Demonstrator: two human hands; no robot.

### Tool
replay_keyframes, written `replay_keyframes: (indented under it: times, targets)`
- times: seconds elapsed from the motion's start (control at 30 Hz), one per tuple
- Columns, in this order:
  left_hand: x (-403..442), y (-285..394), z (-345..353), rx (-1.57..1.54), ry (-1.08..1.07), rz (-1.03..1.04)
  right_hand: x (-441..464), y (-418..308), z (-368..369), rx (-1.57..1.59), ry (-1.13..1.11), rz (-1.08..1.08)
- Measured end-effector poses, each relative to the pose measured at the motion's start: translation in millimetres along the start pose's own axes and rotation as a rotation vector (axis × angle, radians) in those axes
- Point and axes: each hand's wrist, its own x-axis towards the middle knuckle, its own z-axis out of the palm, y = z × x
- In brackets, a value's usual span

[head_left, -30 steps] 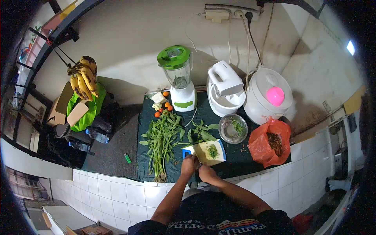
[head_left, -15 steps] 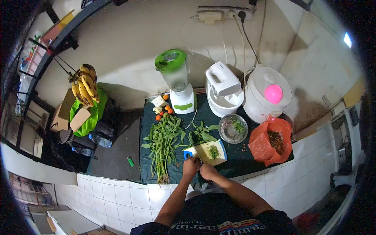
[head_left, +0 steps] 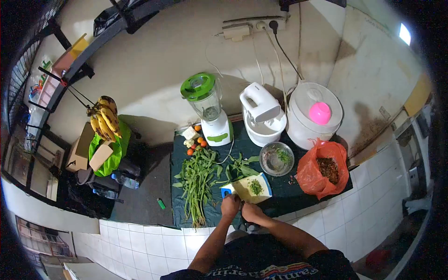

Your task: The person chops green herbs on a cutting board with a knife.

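Curled left hand by board; shirt reads "Fami…"

Your wide lens bends the floor tiles and fades to black, grainy corners; a small glare burns upper right, and soft shadows cross the wall behind the blender.

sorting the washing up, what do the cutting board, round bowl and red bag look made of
Cutting board: probably plastic, smooth and pale with blue ends. Round bowl: glass or metal, its shiny grey sides leave that open. Red bag: likely thin plastic film, slightly glossy, by its crinkled folds.
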Motion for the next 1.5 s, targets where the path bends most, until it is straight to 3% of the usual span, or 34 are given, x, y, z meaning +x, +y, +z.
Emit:
replay_keyframes:
  times: [0.07, 0.17, 0.27, 0.33, 0.43, 0.47, 0.53, 0.6, 0.67, 0.73, 0.83, 1.17, 1.27, 1.33, 1.5]
  targets:
    - [4, 2, 4, 0.018, -0.014, -0.045, -8, 4, -15, -0.054, 0.028, -0.087]
    - [20, -7, 32, -0.008, 0.006, 0.24, -9, 29, -28, -0.171, 0.104, -0.206]
    - [25, 20, 34, -0.075, 0.1, 0.326, -23, 47, -48, -0.151, 0.198, -0.196]
    - [24, 31, 13, -0.15, 0.111, 0.293, -33, 50, -63, -0.088, 0.252, -0.068]
    - [28, 25, -18, -0.176, 0.227, 0.141, -54, 50, -74, -0.089, 0.269, -0.135]
    - [42, -7, -9, -0.101, 0.255, 0.181, -59, 47, -75, -0.072, 0.257, -0.138]
    - [47, -20, -27, -0.084, 0.159, 0.001, -65, 53, -56, -0.037, 0.255, -0.185]
    - [57, -31, -39, 0.013, 0.144, 0.03, -67, 55, -49, -0.003, 0.266, -0.225]
    - [68, -47, -39, 0.105, 0.123, 0.059, -78, 47, -56, -0.056, -0.027, -0.108]
    - [75, -54, -39, 0.138, 0.025, 0.169, -89, 45, -61, -0.025, -0.04, -0.086]
    - [76, -51, -40, 0.209, -0.043, 0.12, -93, 56, -59, -0.014, -0.052, -0.055]
    - [64, -44, -46, 0.176, -0.005, 0.177, -88, 78, -33, 0.047, -0.02, -0.004]
    - [69, -57, -37, 0.179, 0.06, 0.26, -89, 75, -34, 0.018, -0.054, -0.037]
    - [72, -55, -37, -0.099, 0.171, 0.068, -90, 72, -38, 0.025, -0.041, -0.042]
    - [84, -56, -43, -0.214, 0.297, 0.039, -91, 65, -45, 0.036, -0.034, 0.002]
